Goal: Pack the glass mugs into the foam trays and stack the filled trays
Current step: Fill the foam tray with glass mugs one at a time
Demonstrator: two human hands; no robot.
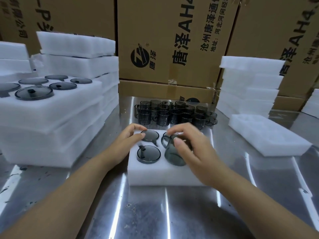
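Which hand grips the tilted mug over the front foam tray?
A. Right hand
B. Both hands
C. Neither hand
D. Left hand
A: the right hand curls round the tilted mug, while the left hand holds a seated mug in the foam tray.

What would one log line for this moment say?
step: filling foam tray; left hand: holds far-left mug; right hand: holds tilted mug; loose mugs: behind tray

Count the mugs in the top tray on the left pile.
6 mugs: three on the far side of the tray, three on the near side. None seem hidden.
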